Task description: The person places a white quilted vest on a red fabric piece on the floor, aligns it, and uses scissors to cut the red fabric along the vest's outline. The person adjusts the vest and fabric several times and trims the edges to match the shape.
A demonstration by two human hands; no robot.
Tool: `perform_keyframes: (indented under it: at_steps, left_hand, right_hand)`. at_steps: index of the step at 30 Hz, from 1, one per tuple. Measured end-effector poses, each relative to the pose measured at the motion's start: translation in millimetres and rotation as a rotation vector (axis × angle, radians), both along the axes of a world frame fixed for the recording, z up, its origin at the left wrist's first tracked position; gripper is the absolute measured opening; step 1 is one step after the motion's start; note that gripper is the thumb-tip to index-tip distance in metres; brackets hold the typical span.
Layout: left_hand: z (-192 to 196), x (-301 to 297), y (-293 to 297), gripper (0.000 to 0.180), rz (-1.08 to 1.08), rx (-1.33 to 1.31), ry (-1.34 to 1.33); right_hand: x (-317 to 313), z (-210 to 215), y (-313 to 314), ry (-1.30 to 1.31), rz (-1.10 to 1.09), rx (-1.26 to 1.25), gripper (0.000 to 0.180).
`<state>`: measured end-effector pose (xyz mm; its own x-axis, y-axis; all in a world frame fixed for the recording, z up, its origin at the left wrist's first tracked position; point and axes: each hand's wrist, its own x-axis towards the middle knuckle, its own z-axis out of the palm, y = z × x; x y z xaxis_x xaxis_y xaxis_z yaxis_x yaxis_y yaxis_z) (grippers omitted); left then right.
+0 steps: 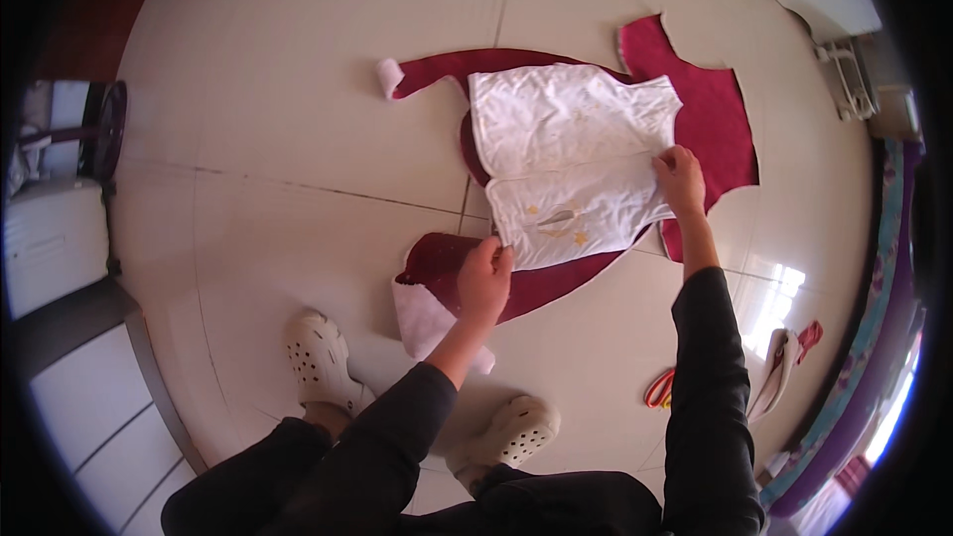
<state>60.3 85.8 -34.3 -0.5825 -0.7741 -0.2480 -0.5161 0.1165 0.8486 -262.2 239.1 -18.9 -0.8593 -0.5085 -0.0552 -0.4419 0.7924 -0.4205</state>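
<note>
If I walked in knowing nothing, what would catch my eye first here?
Probably the white vest-shaped cloth, bright against the deep red cloth spread beneath it on the pale tiled floor, around the middle of the view. Next, the two bare hands at its edges: the left hand at its lower left corner, the right hand on its right side. Below sit the cream, hole-dotted clogs.

A white sleeveless vest (576,164) with gold motifs lies spread out, slightly wrinkled, atop maroon cut fabric (717,119) that extends beyond the vest's hem and shoulders, hem-side tips folded over pale pink.
</note>
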Motion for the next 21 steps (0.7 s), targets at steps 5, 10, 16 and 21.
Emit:
perform_keyframes:
  at_steps: [5, 10, 16, 21]
  left_hand:
    - [12.6, -4.3, 1.1, 0.015, -0.018, -0.058, -0.085]
    - [10.0, -4.6, 1.7, 0.012, 0.031, 0.008, -0.067]
    - [7.4, -9.0, 2.6, 0.014, 0.045, -0.018, -0.071]
    - [23.8, -14.9, -8.1, 0.024, 0.004, 0.065, -0.155]
  right_hand:
    - [1.8, 2.0, 17.9, -0.055, -0.072, -0.122, 0.016]
    - [3.9, 1.0, 12.3, -0.026, -0.073, -0.080, 0.017]
    - [10.3, 8.5, -1.7, -0.005, -0.086, 0.068, 0.016]
    - [-1.1, -0.6, -7.0, 0.159, -0.060, -0.060, 0.028]
